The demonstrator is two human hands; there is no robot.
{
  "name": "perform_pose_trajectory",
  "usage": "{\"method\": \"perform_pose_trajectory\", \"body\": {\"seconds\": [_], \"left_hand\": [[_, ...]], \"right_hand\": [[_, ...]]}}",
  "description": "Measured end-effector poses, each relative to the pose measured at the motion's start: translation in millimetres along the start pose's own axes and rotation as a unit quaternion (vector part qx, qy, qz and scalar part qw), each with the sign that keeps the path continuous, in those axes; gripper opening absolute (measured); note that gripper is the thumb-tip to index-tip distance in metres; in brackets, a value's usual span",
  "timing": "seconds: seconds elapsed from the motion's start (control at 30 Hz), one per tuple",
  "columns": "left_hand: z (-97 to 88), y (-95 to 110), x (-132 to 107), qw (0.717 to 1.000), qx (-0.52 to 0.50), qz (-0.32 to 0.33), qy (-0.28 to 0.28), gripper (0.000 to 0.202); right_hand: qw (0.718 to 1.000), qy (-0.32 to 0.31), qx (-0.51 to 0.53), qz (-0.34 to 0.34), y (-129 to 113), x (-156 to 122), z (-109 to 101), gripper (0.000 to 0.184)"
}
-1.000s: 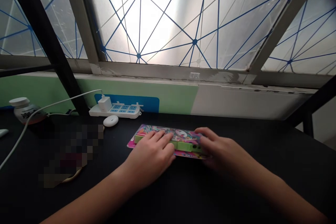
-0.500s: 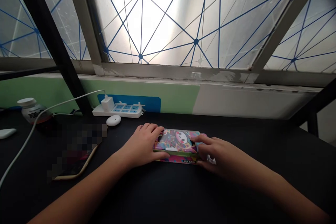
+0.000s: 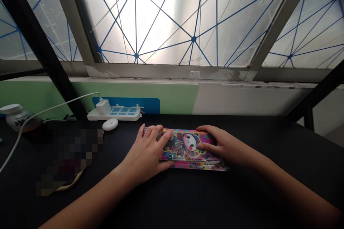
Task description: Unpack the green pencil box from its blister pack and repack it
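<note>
A colourful pencil box (image 3: 178, 150) with a cartoon face on its top lies flat on the black desk, a printed strip with lettering showing along its near side. Over its left end spreads my left hand (image 3: 152, 146), fingers across the top and far edge, thumb against the near side. My right hand (image 3: 223, 145) holds the right end, with the index finger along the far edge and the thumb on the top beside the face. Both palms hide parts of the box's ends.
To the left are a white power strip (image 3: 115, 113) with a plugged-in charger (image 3: 103, 107), a white earbud case (image 3: 110, 125) and a blurred-out flat object (image 3: 68, 166). A jar (image 3: 18, 118) stands farther left, behind a white cable (image 3: 48, 109). Black frame bars rise at both sides.
My right hand has shifted from the box's near right corner to around its right end. The green rim on the near side no longer shows. The view has swung slightly right.
</note>
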State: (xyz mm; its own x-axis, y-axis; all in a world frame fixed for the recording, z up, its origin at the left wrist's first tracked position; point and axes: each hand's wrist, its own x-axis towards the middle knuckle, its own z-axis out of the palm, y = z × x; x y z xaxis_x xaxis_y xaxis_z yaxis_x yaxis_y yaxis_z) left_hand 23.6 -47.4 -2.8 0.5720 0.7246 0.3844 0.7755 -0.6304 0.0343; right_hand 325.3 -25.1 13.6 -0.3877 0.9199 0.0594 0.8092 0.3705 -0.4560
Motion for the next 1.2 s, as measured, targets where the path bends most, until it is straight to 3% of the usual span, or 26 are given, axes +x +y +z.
{"method": "perform_pose_trajectory", "body": {"seconds": [0.2,0.3,0.4,0.63,0.77,0.83,1.0,1.2], "left_hand": [[-13.4,-8,2,0.997,-0.009,0.058,0.043,0.079],[-19.9,-16,4,0.995,0.002,0.049,0.093,0.074],[-20.7,-24,5,0.994,0.000,0.035,0.107,0.068],[-24.2,-20,5,0.984,0.019,0.077,0.160,0.057],[-24.4,-6,2,0.987,0.071,0.122,0.071,0.032],[-22.6,-1,1,0.989,0.075,0.128,0.025,0.023],[-23.5,3,1,0.990,0.069,0.121,-0.029,0.021],[-29.9,9,1,0.995,0.038,0.087,-0.037,0.028]], "right_hand": [[1.000,0.017,0.022,-0.006,-7,0,-4,0.059],[0.999,0.028,0.008,-0.019,-9,-1,-6,0.062],[0.998,0.046,-0.019,-0.044,-12,-4,-7,0.063],[0.968,0.157,-0.149,-0.125,-21,-13,-12,0.052],[0.933,0.121,-0.284,-0.187,-40,-21,-1,0.020],[0.922,0.093,-0.322,-0.195,-50,-23,7,0.014],[0.928,0.078,-0.299,-0.211,-55,-26,20,0.040],[0.945,0.054,-0.252,-0.204,-57,-28,18,0.047]]}}
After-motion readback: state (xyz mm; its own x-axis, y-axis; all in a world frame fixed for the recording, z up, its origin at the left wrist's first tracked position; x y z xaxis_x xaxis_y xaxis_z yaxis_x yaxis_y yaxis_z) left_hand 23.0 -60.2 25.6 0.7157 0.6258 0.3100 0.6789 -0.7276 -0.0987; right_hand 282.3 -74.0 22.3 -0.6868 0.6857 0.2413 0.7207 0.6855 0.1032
